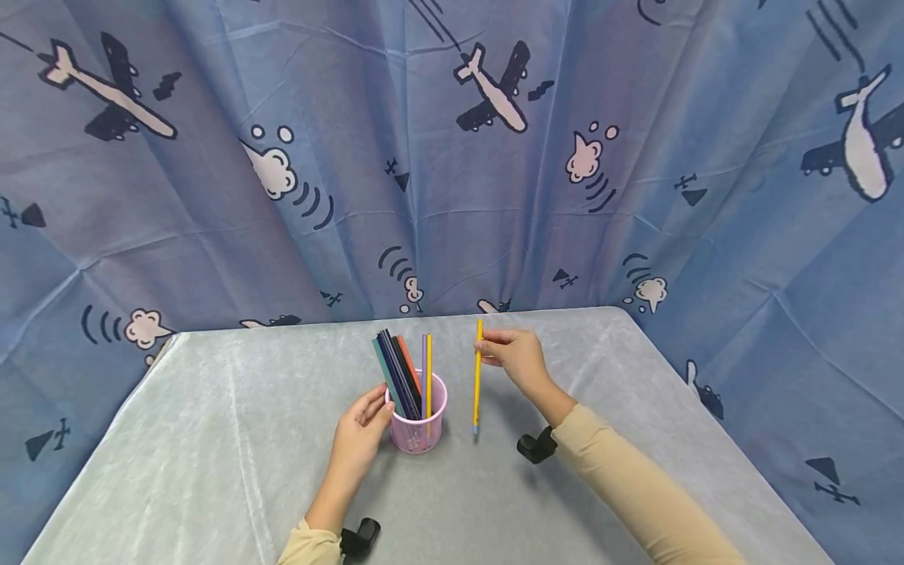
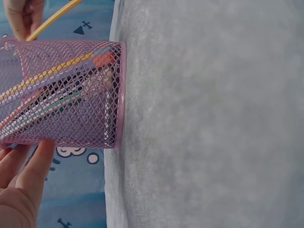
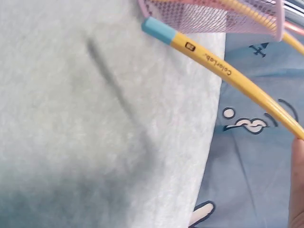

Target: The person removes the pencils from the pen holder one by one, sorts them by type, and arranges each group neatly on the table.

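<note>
A pink mesh pencil cup (image 1: pixel 417 431) stands on the table, filled with several pencils: dark ones (image 1: pixel 399 369), a teal one, an orange one (image 1: pixel 410 362), a purple one and a yellow one. My left hand (image 1: pixel 362 431) holds the cup's left side near the rim, thumb in front and fingers behind. To the right of the cup, my right hand (image 1: pixel 514 357) pinches a yellow pencil (image 1: pixel 477 384) near its upper end. That pencil hangs nearly upright over the table, its blue end (image 3: pixel 159 30) downward. Lettering shows on its barrel in the right wrist view.
A pale grey cloth covers the table (image 1: pixel 212 455). Behind it hangs a blue curtain (image 1: pixel 452 180) printed with airplanes and clouds. Black wrist-worn devices show at the left wrist (image 1: pixel 361 538) and at the right wrist (image 1: pixel 537 446).
</note>
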